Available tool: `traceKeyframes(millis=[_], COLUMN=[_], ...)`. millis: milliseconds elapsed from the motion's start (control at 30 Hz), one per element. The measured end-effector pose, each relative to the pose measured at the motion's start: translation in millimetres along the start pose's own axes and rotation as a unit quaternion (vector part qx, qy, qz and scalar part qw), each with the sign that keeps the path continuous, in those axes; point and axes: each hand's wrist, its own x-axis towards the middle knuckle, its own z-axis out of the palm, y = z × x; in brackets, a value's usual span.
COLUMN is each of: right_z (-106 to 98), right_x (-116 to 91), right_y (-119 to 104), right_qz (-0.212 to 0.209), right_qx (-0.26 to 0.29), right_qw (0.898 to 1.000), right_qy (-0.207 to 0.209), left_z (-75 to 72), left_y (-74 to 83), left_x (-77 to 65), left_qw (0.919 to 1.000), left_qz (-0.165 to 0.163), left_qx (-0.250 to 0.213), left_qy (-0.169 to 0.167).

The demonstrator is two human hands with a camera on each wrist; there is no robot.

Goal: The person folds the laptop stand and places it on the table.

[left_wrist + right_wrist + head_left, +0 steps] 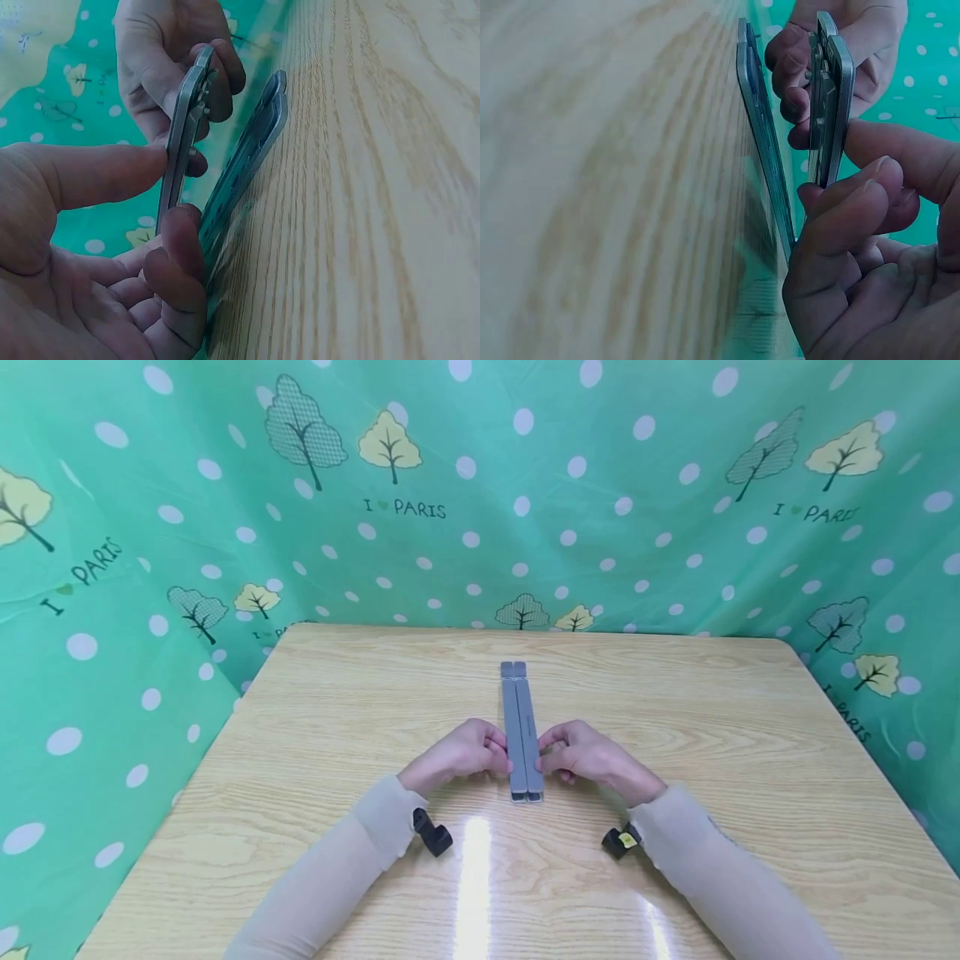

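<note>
A grey folding laptop stand [512, 727], its two long bars side by side, lies lengthwise on the table between both hands. My left hand [476, 747] pinches its left edge near the front end, thumb on top and fingertips curled at the underside. From the other side my right hand [583, 750] pinches the right edge the same way. In the left wrist view the upper layer [178, 142] of the stand is tilted up, apart from the lower layer [259, 135] by the tabletop. The right wrist view also shows a gap between the upper layer [843, 105] and lower layer [759, 105].
The light wood table [360, 693] carries bright glare streaks in front of the stand. A green curtain [480, 527] with trees and dots hangs behind and along both sides. Black wrist mounts [433, 833] stick out below both sleeves.
</note>
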Motion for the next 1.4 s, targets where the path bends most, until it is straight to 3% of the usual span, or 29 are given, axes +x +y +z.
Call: traceKeyframes(millis=[533, 833, 1167, 1400], right_z=[7, 9, 10, 11], right_x=[-1, -2, -5, -7], right_y=[-1, -2, -7, -9], right_qz=[0.008, 0.009, 0.023, 0.027], right_qx=[-0.041, -0.063, -0.105, -0.134], right_qw=[0.999, 0.998, 0.994, 0.99], right_qy=[0.019, 0.016, 0.031, 0.041], left_z=[2.3, 5.3, 10.0, 11.3], left_y=[-1.6, 1.2, 3.6, 3.5], left_x=[0.5, -0.8, -5.2, -8.1], left_qw=[0.9997, 0.9961, 0.9826, 0.9704], left_qz=[0.001, 0.006, 0.006, 0.026], left_qx=[0.025, 0.086, 0.182, 0.236], left_qy=[-0.007, 0.014, 0.039, 0.046])
